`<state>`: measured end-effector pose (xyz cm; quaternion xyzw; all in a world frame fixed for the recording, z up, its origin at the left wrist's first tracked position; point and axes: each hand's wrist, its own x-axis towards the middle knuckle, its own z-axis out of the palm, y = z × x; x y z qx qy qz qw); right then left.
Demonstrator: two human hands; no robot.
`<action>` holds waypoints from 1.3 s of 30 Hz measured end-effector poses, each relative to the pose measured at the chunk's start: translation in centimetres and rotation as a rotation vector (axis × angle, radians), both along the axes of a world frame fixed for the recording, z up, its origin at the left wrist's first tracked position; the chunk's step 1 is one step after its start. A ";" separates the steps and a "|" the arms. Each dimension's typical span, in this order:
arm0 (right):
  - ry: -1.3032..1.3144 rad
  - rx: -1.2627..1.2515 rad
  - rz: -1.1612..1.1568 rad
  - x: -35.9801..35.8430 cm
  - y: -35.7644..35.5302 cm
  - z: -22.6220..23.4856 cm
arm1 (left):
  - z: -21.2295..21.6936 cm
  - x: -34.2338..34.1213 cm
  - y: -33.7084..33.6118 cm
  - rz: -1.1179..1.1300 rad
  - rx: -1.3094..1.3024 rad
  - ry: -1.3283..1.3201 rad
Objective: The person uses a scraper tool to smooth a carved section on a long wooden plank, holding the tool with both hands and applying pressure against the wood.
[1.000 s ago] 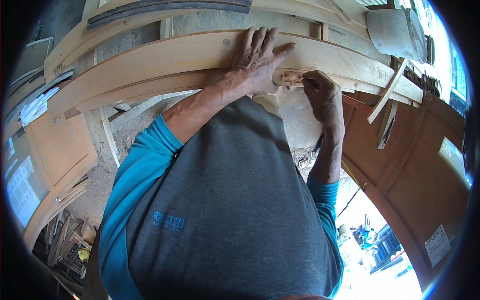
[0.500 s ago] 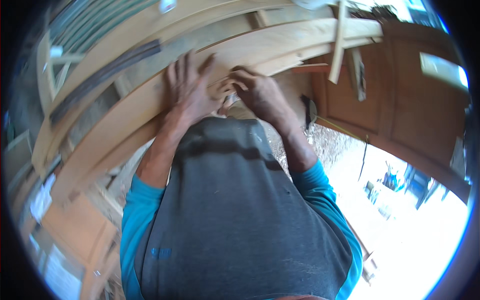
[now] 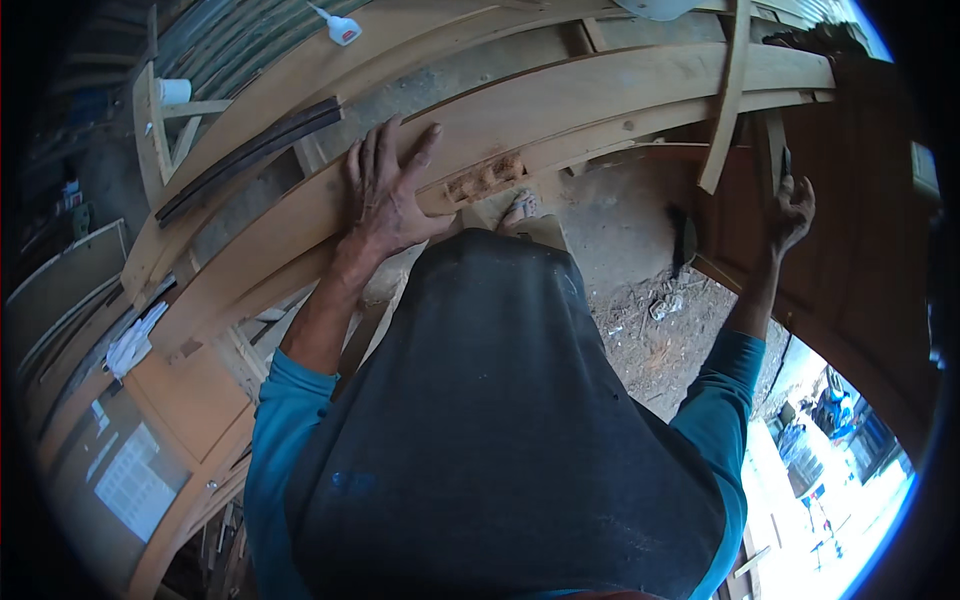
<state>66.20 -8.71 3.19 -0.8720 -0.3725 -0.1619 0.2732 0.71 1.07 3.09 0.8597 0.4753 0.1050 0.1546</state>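
Note:
My left hand (image 3: 385, 195) lies with fingers spread on a long pale wooden board (image 3: 600, 95). Just right of it, the board's near edge has a row of rough, chipped recesses (image 3: 485, 178). My right hand (image 3: 793, 212) is stretched far to the right, its fingers curled beside a dark slim object (image 3: 785, 160). That object stands against a short upright wooden piece (image 3: 768, 150); what kind it is, and how the fingers meet it, are too small to make out. A narrow wooden strip (image 3: 727, 110) crosses the board's right end.
A white glue bottle (image 3: 344, 30) rests on the far planks. A dark strip (image 3: 250, 160) lies on the planks at left, with a white cloth (image 3: 135, 340) nearer. Brown wooden panels (image 3: 850, 220) stand at right. Shavings and debris (image 3: 660, 310) litter the ground.
My right hand has left the board's near edge beside my left hand and moved far right to the upright wooden piece. The chipped recesses now show. My left hand stays on the board.

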 end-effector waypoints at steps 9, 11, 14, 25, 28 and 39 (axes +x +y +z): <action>0.021 -0.515 0.012 21.4 -4.7 -10.5 | 0.4 -0.1 -0.4 0.014 -0.016 0.064; 0.244 -0.514 0.095 19.8 -3.0 -11.2 | 1.0 0.4 -1.0 0.039 -0.023 0.105; -0.042 -0.476 0.140 20.0 -3.7 -11.4 | 0.9 0.6 -0.4 0.023 -0.018 0.117; 0.211 0.195 0.300 -15.7 -3.5 2.7 | 0.6 0.2 -0.7 0.000 -0.007 0.148; 0.638 0.089 0.564 -28.6 -5.1 0.9 | 0.6 0.2 -0.5 -0.013 0.003 0.104; 0.488 -0.083 0.603 -44.0 -6.0 -3.3 | -1.6 -0.8 -0.6 -0.025 0.089 0.010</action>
